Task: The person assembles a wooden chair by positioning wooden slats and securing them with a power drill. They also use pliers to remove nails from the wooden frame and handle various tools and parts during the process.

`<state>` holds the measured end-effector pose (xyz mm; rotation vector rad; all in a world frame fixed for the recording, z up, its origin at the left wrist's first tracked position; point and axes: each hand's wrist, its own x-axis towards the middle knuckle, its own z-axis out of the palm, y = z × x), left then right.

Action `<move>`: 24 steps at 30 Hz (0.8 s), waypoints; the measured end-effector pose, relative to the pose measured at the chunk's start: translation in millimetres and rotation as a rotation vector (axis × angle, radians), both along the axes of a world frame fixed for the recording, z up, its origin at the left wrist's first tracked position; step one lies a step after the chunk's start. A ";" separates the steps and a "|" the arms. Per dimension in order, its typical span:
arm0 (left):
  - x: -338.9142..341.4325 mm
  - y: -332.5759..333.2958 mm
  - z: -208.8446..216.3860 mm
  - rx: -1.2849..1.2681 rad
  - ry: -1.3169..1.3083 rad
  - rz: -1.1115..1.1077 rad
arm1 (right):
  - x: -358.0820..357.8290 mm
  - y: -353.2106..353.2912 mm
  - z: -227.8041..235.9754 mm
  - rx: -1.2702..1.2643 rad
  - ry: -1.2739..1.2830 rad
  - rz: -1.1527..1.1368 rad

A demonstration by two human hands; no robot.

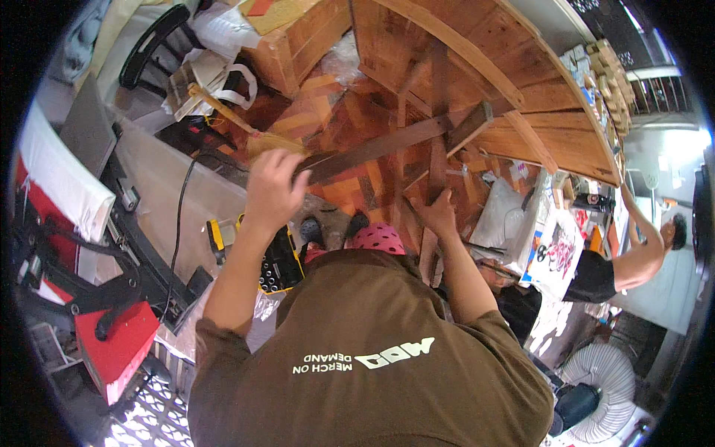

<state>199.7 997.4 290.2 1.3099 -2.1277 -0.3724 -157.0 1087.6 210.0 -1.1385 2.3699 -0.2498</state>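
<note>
My left hand [277, 188] is closed at the near end of a dark wooden slat [376, 145], which slants up to the right toward a wooden joint. My right hand [438, 214] is wrapped around a second dark wooden bar [438, 167], which runs up across the first. Both pieces look part of one frame in front of a large wooden panel [477, 67] with a curved edge and battens. The inner fingers of each hand are partly hidden. Beyond my left hand lies a broom [231, 113] with straw bristles.
An open case of sockets [279, 264] lies near my left forearm, with a black cable [181, 216] beside it. A wooden crate [298, 45] and a black chair [153, 52] stand farther off. Another person [633, 261] is at the right, near a cluttered table [547, 261].
</note>
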 end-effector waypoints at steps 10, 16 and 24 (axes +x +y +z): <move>-88.2 -63.3 -107.6 0.418 -0.467 -0.236 | -34.3 1.1 -12.0 0.114 0.010 0.107; -87.9 -45.8 -105.6 0.452 -0.322 -0.010 | -49.3 1.5 -7.0 0.078 -0.110 0.076; -42.3 55.4 -74.1 0.140 -0.523 0.111 | -38.8 7.5 -18.6 -0.074 -0.074 0.103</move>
